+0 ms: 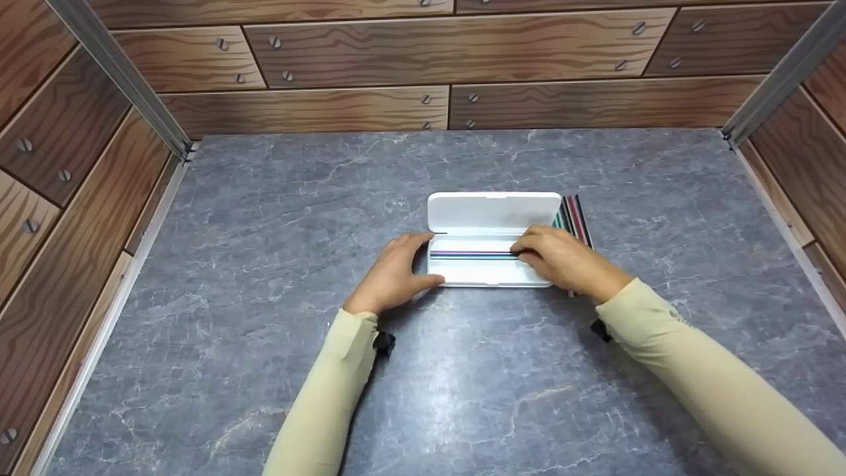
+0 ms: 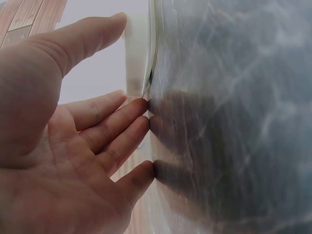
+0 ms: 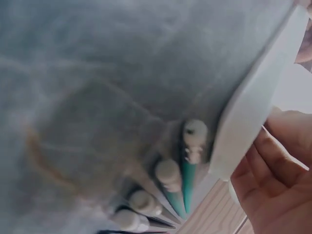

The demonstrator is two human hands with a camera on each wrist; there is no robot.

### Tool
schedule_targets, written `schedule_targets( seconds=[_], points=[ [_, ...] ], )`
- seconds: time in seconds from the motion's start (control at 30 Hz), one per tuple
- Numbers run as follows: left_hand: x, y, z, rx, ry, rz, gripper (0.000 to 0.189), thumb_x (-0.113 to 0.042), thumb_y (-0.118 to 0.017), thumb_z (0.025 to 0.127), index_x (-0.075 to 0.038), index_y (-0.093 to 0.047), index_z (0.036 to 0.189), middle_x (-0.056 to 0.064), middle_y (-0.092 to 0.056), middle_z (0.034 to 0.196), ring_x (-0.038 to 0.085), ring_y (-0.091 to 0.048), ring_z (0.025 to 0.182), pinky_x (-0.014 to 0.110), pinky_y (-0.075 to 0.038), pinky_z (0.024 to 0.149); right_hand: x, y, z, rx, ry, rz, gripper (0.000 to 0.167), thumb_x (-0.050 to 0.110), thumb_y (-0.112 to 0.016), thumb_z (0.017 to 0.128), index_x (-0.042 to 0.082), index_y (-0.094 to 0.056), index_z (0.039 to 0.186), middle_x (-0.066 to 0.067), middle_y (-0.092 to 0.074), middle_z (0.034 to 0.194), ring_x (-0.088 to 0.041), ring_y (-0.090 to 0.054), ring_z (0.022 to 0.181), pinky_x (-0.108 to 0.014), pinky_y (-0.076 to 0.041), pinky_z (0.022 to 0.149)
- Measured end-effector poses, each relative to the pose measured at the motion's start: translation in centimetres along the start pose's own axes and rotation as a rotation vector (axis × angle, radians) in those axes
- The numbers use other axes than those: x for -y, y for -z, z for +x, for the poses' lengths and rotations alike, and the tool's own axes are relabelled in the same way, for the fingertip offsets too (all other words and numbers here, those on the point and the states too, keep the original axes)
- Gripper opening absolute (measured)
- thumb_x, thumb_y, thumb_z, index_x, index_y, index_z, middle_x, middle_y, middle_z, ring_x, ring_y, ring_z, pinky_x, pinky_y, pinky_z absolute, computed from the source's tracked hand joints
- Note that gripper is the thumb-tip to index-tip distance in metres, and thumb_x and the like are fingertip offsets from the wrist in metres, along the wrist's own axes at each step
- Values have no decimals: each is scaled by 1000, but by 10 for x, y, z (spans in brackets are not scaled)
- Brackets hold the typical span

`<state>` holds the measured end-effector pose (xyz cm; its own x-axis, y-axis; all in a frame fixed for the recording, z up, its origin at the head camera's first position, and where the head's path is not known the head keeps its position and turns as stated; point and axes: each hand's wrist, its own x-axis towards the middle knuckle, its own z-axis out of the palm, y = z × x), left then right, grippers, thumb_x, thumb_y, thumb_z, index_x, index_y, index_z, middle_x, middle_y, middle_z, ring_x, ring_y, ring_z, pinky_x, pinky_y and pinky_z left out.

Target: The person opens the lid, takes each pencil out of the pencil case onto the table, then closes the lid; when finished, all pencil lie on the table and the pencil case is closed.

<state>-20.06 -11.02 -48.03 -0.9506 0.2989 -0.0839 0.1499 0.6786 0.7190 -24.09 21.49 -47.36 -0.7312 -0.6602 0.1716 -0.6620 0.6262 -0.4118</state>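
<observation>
An open white pencil case (image 1: 489,274) lies on the table, its lid (image 1: 492,210) tilted back on the far side. Slim purple, blue and dark pens (image 1: 469,254) lie lengthwise inside it. My right hand (image 1: 562,258) reaches over the right end, thumb and fingertips pinching a pen at the pens' right ends; the fingers hide those ends. At the left end, my left hand (image 1: 396,271) spans the case, thumb at the near corner and index finger by the hinge. In the left wrist view, the other fingertips (image 2: 141,123) rest on the table beside the case.
Right of the case, partly behind my right hand, several slim pens (image 1: 576,218) in green, black and red lie side by side. Their white knobbed tops (image 3: 195,134) show in the right wrist view. Wood-patterned walls (image 1: 462,53) enclose the grey marbled table (image 1: 264,264).
</observation>
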Motion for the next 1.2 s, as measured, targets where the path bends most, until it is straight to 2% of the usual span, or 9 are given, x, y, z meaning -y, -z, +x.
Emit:
schedule_targets(
  seconds=[0.17, 0.2, 0.33, 0.53, 0.67, 0.8, 0.9, 1.07, 1.2],
  points=[
    [0, 1, 1, 7, -2, 3, 80, -29, -86, 100, -9, -49, 168, 15, -57, 166, 34, -48, 160, 50, -38, 137, -3, 3, 5, 21, 5, 34, 13, 2, -74, 104, -2, -82, 112, -17, -76, 105, -33, -72, 96, -53, -62, 87],
    [0, 1, 1, 6, -5, 4, 80, -28, -86, 101, -9, -49, 169, 16, -57, 166, 35, -48, 160, 50, -38, 137, 2, 6, 6, 36, -17, 32, 12, 0, -75, 103, -2, -83, 111, -17, -76, 105, -35, -72, 96, -55, -61, 87],
    [1, 1, 1, 2, -15, -4, 79, -26, -85, 100, -7, -49, 168, 17, -56, 167, 36, -47, 160, 51, -37, 138, 5, 8, 6, 36, -43, 12, 9, 2, -75, 104, 2, -83, 107, -14, -75, 104, -31, -71, 94, -53, -60, 86],
    [2, 0, 1, -9, -15, -5, 79, -26, -86, 99, -7, -51, 167, 18, -57, 165, 37, -49, 159, 53, -38, 137, 8, 3, 2, -31, -53, -12, 6, 6, -79, 103, 5, -84, 105, -11, -76, 102, -28, -72, 91, -49, -61, 83],
    [4, -1, 2, 1, -18, -11, 80, -27, -86, 99, -7, -50, 168, 18, -57, 165, 38, -48, 159, 53, -37, 137, 5, 0, 1, -103, -24, -22, 5, 6, -81, 101, 4, -85, 104, -11, -79, 99, -28, -74, 89, -49, -62, 81],
    [22, -10, 13, -20, -51, 15, 81, -33, -88, 98, -10, -52, 167, 15, -59, 164, 36, -50, 157, 52, -40, 135, 2, 0, 2, -161, -4, 20, 6, 5, -82, 100, 3, -85, 104, -11, -81, 97, -27, -76, 87, -44, -64, 77],
    [30, -14, 17, -36, -73, 20, 82, -36, -88, 97, -12, -53, 166, 12, -60, 163, 34, -51, 157, 50, -41, 135, 3, 4, 2, -189, -13, 72, 6, 5, -82, 100, 3, -86, 105, -10, -82, 96, -25, -77, 86, -38, -65, 76],
    [17, -6, 9, -25, -64, -10, 81, -31, -88, 97, -8, -53, 165, 15, -60, 163, 35, -51, 158, 51, -40, 135, 5, 9, -2, -244, -55, 135, 8, 5, -84, 99, 4, -87, 106, -8, -82, 96, -15, -73, 85, -21, -62, 77],
    [3, 0, 1, -3, -29, -8, 79, -28, -87, 99, -7, -51, 167, 16, -57, 166, 36, -48, 160, 50, -37, 137, 6, 14, -5, -300, -100, 206, 9, 5, -84, 99, 5, -87, 107, -9, -83, 99, -2, -67, 85, -8, -56, 79]
  ],
)
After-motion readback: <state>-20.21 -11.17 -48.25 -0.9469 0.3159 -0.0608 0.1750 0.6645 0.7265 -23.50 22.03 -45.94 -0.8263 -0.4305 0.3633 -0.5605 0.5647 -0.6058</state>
